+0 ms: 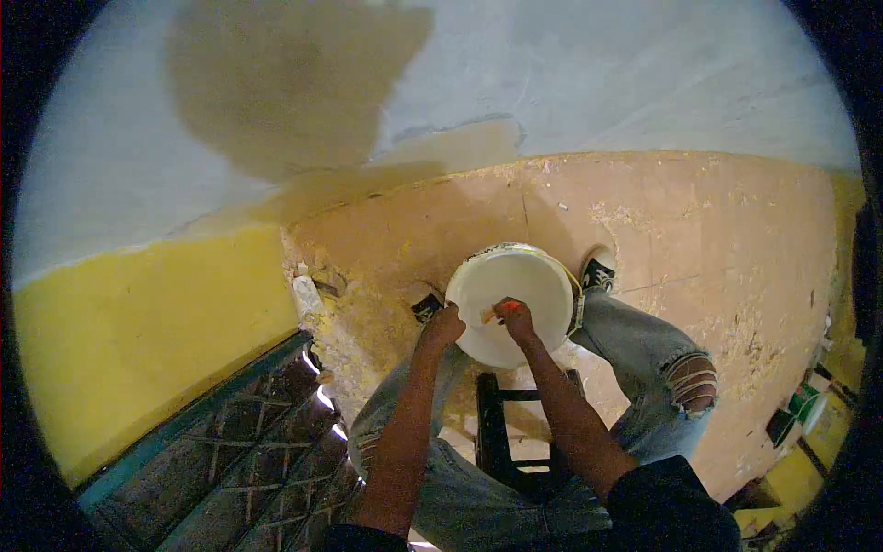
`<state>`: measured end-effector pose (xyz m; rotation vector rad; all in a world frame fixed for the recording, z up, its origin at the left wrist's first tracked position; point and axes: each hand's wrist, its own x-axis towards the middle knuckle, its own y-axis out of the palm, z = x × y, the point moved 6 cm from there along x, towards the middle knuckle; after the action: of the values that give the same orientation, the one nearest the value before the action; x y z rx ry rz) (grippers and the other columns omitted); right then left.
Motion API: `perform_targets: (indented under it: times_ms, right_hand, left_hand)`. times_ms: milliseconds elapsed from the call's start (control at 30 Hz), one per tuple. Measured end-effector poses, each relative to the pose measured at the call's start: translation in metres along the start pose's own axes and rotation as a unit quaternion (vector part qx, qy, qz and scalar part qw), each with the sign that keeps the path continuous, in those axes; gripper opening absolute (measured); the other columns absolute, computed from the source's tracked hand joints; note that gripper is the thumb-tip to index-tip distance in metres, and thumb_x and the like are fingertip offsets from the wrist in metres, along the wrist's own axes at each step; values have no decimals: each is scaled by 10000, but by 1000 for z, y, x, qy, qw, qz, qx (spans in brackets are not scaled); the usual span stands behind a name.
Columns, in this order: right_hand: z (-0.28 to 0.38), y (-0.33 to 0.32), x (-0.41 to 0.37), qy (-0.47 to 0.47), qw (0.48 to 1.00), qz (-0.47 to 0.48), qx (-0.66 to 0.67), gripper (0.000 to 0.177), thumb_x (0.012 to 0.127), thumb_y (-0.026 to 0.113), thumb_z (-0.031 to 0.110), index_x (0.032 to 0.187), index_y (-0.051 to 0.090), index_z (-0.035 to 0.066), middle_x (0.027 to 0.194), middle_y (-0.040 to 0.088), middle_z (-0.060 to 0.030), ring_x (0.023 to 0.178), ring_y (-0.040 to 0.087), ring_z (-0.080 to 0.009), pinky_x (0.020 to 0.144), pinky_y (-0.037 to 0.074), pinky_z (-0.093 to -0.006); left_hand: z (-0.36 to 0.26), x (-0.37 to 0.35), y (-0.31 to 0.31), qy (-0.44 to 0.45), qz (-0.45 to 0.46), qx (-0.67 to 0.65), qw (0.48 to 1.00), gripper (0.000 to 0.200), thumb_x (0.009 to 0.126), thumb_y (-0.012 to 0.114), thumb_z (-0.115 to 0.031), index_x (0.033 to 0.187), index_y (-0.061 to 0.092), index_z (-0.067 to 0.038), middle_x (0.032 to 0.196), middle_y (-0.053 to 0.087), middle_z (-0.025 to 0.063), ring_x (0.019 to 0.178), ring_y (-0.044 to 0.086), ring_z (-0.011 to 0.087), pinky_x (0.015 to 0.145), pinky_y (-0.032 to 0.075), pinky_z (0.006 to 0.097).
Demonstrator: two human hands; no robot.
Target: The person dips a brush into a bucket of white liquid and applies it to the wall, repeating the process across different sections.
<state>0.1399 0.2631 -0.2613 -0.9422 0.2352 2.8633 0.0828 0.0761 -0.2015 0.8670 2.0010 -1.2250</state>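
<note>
A round white bucket point(474, 340) with pale, creamy contents stands between my knees. At its left rim, my left hand point(446, 326) is closed on the edge. My right hand point(517, 317) is over the bucket's opening, its fingers wrapped around a small tool point(488, 316) with an orange-red part and a tan end pointing left. I cannot tell what kind of tool it is. The bucket's wire handle point(580, 308) hangs at the right side.
A black stool point(490, 419) is under me, between my jeans-clad legs. Ahead rises a grey wall point(598, 83) with a brown damp patch. A dark metal grille point(230, 451) lies left, below a yellow wall point(156, 322). Debris dots the floor point(681, 239); a green-and-white container point(807, 409) stands right.
</note>
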Motion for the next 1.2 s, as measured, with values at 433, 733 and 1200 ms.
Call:
perform_targets:
  times_ms: [433,733,1200]
  right_hand:
    - [55,-43,-54,37,973,-93,209,167,840,662,119,854,622,-42,783,644,-128,666,648,-248,700,590,-364]
    - [60,-47,-159,123,896,1,427,314,903,611,179,1145,528,-4,1040,599,-114,947,624,-240,921,521,-381]
    - [270,13,-107,-57,997,1,57,235,948,517,256,1057,559,51,678,493,1,506,447,-78,429,356,-236]
  left_hand:
    - [29,51,50,71,-53,330,940,438,807,479,-207,1190,576,-16,1169,600,231,1054,600,389,911,485,468]
    - [-95,-93,-138,230,-117,122,958,530,831,509,-377,1298,537,-126,1304,538,173,1184,529,354,1014,410,453]
    - [-138,-142,-182,-20,-110,59,992,601,851,520,-460,1349,472,-126,1260,574,179,1150,564,334,972,436,461]
